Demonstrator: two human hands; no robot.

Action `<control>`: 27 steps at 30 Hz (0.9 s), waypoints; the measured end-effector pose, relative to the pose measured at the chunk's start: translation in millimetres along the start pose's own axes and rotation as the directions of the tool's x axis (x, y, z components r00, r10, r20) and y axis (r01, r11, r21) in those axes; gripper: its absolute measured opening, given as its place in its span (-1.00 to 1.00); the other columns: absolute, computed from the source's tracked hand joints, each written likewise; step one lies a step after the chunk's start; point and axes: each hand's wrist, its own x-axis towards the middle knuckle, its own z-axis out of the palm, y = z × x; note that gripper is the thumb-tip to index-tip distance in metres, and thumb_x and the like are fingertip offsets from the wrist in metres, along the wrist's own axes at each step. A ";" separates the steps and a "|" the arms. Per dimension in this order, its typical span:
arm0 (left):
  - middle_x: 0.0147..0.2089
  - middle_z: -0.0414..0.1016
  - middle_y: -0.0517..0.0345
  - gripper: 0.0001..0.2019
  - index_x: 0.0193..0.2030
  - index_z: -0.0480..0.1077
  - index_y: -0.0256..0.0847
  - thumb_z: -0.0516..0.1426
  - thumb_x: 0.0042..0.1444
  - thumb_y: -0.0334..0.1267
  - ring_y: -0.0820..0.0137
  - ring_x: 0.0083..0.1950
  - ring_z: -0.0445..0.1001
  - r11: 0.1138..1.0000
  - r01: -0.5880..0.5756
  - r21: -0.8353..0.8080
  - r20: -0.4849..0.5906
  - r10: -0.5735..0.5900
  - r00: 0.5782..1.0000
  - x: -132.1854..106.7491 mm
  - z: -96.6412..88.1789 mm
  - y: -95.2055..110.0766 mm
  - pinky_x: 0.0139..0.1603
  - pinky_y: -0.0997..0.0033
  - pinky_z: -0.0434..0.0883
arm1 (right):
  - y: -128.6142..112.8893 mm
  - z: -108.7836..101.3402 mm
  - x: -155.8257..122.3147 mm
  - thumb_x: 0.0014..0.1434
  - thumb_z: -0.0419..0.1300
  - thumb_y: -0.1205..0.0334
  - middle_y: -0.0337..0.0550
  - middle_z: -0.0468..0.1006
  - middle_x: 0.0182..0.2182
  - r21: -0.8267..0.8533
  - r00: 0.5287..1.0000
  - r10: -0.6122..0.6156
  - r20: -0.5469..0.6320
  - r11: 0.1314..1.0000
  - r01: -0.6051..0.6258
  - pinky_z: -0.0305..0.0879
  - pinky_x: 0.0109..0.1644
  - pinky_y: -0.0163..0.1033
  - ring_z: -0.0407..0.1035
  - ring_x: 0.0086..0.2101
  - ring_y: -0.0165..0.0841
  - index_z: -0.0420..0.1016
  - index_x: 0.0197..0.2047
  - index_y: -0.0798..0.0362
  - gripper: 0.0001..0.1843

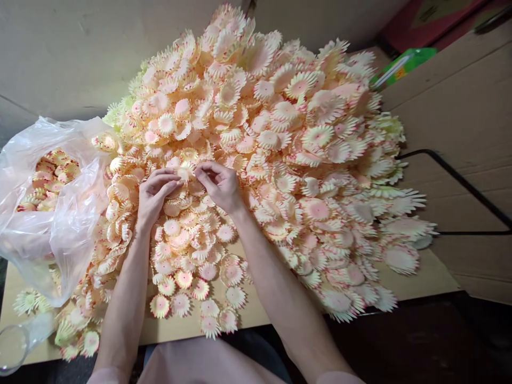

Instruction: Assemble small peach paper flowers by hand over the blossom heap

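Note:
A small pale artificial flower petal piece [184, 174] is pinched between my two hands, over the middle of the table. My left hand [156, 191] closes thumb and fingers on its left side. On the opposite side, my right hand [219, 184] grips the edge with thumb and forefinger. Behind and around both hands rises a large heap of cream and pink petal pieces [280, 112], round with notched edges. Between my forearms, several loose flower discs [184, 278] lie on the tabletop, some with deeper pink rims.
On the left, a clear plastic bag [76, 224] holds more petal pieces. A transparent cup [16, 346] lies at the front left corner of the wooden table [424, 277]. Cardboard [460, 117] stands at the right with a black metal bar [468, 181]; a green packet [412, 64] sits behind.

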 end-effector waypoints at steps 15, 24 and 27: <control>0.00 0.50 -0.03 -0.83 -0.28 0.56 -0.20 0.33 0.08 -0.16 0.31 0.10 0.47 0.972 -0.090 0.219 0.059 0.079 0.995 0.9 -0.7 1.7 0.19 0.23 0.38 | -10.1 3.1 -4.6 0.19 0.27 -0.11 -0.14 0.56 -0.36 0.094 0.967 0.113 0.229 0.986 -0.137 0.38 -0.27 -0.33 0.42 -0.35 -0.43 0.55 -0.29 0.13 -0.59; 0.04 0.46 -0.06 -0.80 -0.28 0.55 -0.22 0.30 0.11 -0.11 0.31 0.05 0.46 0.989 0.002 0.148 0.077 -0.013 0.997 -0.5 0.5 5.8 -0.08 0.40 0.47 | -9.9 3.3 -3.8 0.20 0.25 -0.11 -0.17 0.54 -0.39 0.071 0.964 0.116 0.239 0.988 -0.136 0.28 -0.34 -0.34 0.34 -0.41 -0.46 0.54 -0.29 0.12 -0.59; 0.04 0.45 -0.06 -0.78 -0.26 0.56 -0.22 0.29 0.12 -0.09 0.33 0.00 0.47 0.992 0.023 0.123 0.080 -0.033 0.996 -0.8 1.1 6.9 -0.14 0.42 0.48 | -11.8 2.5 -3.7 0.19 0.27 -0.11 -0.16 0.54 -0.37 0.091 0.956 0.137 0.257 0.982 -0.165 0.31 -0.31 -0.33 0.37 -0.39 -0.45 0.54 -0.29 0.12 -0.60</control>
